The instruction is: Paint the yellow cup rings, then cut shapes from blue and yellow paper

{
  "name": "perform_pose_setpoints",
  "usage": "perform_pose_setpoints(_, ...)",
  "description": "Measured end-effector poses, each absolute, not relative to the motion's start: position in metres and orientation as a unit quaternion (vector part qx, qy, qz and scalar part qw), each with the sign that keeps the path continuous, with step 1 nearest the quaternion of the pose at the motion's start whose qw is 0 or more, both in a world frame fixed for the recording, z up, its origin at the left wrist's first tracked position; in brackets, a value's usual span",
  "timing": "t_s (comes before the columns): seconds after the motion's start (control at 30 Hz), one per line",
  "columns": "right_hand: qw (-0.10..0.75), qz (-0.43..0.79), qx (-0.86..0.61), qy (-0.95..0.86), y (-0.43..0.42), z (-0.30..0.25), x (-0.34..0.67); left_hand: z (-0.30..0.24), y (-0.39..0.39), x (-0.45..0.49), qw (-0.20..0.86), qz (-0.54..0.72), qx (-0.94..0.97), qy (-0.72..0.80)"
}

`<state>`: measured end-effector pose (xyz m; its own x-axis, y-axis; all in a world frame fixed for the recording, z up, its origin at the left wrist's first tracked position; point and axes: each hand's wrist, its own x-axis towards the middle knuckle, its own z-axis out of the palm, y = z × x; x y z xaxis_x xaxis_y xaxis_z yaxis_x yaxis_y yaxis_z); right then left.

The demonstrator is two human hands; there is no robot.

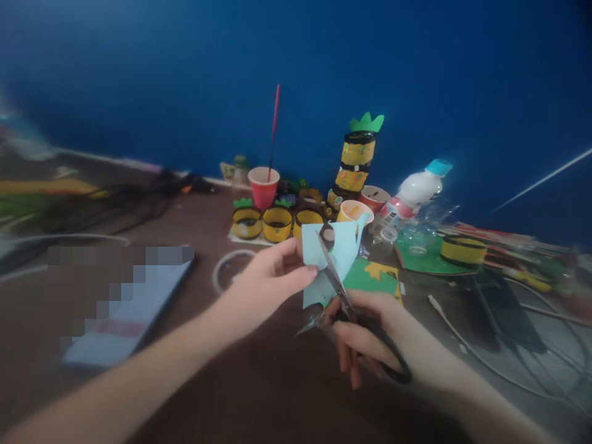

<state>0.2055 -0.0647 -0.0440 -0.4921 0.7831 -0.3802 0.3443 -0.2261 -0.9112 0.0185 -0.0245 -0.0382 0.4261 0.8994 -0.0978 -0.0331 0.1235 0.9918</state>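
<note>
Between thumb and fingers, my left hand (280,271) pinches a sheet of light blue paper (346,243) by its left edge. The sheet is held up above the table and has cut-outs, with a hole near its top. My right hand (370,330) grips black-handled scissors (337,285), fingers around the handles. The scissor blades lie across the front of the paper, pointing up and left. Whether the blades are closed on the paper I cannot tell. Just behind the paper, green paper with a yellow piece (377,276) lies on the table.
Behind my hands stand yellow-and-black rings (277,225), a red cup (264,188) with a thin stick, and a stacked yellow-and-black tower (355,161). A white bottle (419,188) leans at right. A white cable (462,348) crosses the right side; a flat tablet-like object (134,320) lies left.
</note>
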Motion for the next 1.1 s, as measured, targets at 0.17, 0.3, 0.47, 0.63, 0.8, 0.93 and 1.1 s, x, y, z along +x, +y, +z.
perform_pose_setpoints(0.17, 0.182, 0.628, -0.474, -0.59, -0.0641, -0.0433, 0.204, -0.0367, -0.0262, 0.0183, 0.651, 0.373, 0.53, 0.396)
perform_pose_setpoints(0.3, 0.181, 0.622, -0.473, -0.597, -0.064, -0.0441, 0.2053, -0.0367, -0.0267, 0.0171, 0.663, 0.373, 0.523, 0.384)
perform_pose_setpoints(0.47, 0.178, 0.61, -0.477, -0.608, -0.0641, -0.0418, 0.2053, -0.037, -0.0265, 0.0164, 0.657, 0.367, 0.534, 0.385)
perform_pose_setpoints(0.63, 0.178, 0.599, -0.477, -0.618, -0.0635, -0.0412, 0.2055, -0.036, -0.0255, 0.0167, 0.652, 0.36, 0.545, 0.384)
perform_pose_setpoints(0.8, 0.176, 0.586, -0.486, -0.624, -0.0631, -0.0412, 0.205, -0.0339, -0.0259, 0.0168, 0.64, 0.359, 0.555, 0.393)
perform_pose_setpoints(0.93, 0.179, 0.582, -0.493, -0.622, -0.0634, -0.042, 0.2039, -0.0352, -0.0262, 0.017, 0.633, 0.358, 0.554, 0.405)
perform_pose_setpoints(1.1, 0.183, 0.583, -0.496, -0.617, -0.0641, -0.043, 0.2034, -0.0354, -0.0268, 0.0165, 0.635, 0.361, 0.554, 0.4)
